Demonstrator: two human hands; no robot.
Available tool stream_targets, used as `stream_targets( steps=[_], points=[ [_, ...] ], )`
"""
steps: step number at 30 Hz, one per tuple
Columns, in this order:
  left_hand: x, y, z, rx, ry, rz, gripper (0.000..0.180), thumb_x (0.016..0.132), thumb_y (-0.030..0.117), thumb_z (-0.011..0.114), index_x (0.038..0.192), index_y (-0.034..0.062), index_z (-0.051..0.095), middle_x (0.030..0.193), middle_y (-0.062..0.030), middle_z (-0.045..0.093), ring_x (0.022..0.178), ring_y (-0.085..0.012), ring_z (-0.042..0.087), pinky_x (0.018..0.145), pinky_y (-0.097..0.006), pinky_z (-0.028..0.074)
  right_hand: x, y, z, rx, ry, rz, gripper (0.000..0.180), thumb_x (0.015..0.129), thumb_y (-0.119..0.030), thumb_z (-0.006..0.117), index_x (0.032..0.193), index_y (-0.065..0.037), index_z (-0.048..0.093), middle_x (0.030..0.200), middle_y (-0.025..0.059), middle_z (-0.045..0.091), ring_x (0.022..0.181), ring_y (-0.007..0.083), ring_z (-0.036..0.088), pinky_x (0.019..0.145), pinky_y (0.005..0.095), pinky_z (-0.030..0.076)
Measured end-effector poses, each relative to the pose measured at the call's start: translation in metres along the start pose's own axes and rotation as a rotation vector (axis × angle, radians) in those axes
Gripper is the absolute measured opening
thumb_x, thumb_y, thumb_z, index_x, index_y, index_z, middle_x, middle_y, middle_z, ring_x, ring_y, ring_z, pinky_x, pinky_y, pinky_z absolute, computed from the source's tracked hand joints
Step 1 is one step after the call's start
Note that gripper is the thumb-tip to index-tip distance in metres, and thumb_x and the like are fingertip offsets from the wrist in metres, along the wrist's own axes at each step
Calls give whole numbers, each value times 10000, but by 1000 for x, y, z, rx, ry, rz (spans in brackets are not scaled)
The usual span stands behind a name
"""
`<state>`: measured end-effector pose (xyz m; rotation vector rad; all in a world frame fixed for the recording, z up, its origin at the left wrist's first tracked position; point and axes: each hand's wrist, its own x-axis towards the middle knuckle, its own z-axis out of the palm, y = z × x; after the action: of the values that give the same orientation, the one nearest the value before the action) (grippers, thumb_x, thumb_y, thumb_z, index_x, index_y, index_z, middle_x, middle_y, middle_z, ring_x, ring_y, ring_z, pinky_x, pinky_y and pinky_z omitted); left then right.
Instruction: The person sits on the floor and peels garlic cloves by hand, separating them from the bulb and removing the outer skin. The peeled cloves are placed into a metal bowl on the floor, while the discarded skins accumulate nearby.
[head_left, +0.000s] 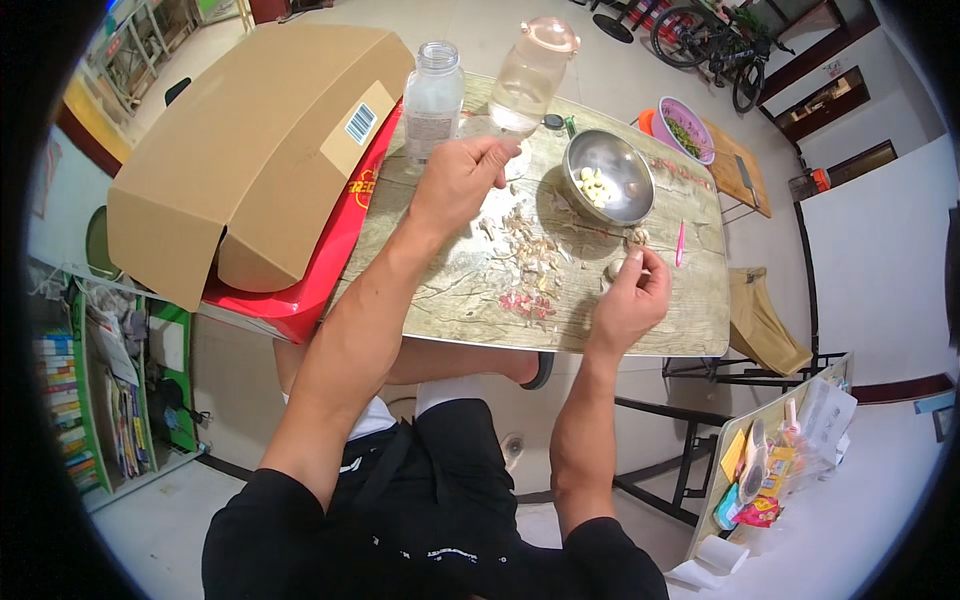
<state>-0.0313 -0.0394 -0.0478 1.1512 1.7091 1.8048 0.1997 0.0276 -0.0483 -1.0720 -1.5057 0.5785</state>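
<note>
My left hand (462,182) is raised over the table in front of the bottles, its fingers curled and thumb pressed against them; anything inside is hidden. My right hand (634,298) is closed near the table's right side, thumb and forefinger together on a brownish-white garlic bulb (638,238). Beside that thumb lies another whitish piece of garlic (613,269). Peeled garlic cloves (597,188) sit in a steel bowl (632,170) beyond my right hand. Loose garlic skins (530,255) are scattered between my hands.
A clear open bottle (433,95) and a pink-lidded water bottle (528,85) stand at the back. A large cardboard box (240,130) rests on a red surface (290,305) at left. A pink pen-like tool (681,243) lies right; a knife (746,178) lies on a farther board.
</note>
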Motion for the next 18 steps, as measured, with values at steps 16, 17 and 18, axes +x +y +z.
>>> stream_targets(
  steps=[16, 17, 18],
  points=[
    [2, 4, -3, -211, -4, 8, 328, 1050, 307, 607, 1059, 12, 749, 750, 28, 640, 662, -41, 528, 602, -203, 434, 5, 4, -12, 303, -472, 274, 348, 936, -85, 734, 1239, 55, 635, 1086, 72, 686, 919, 136, 651, 826, 271, 524],
    [0, 7, -1, -191, -52, 13, 294, 1037, 279, 629, 1085, 13, 745, 779, 25, 655, 681, -42, 540, 619, -204, 447, 5, 0, -8, 343, -525, 322, 358, 944, -37, 720, 1272, 60, 617, 1149, 69, 690, 975, 105, 645, 856, 246, 522],
    [0, 9, 1, -171, -103, 22, 267, 1024, 250, 651, 1112, 15, 741, 807, 22, 670, 701, -43, 552, 637, -205, 459, 4, -4, -2, 480, -572, 292, 382, 939, -10, 713, 1299, 57, 603, 1139, 73, 692, 983, 124, 656, 869, 258, 531]
  ],
)
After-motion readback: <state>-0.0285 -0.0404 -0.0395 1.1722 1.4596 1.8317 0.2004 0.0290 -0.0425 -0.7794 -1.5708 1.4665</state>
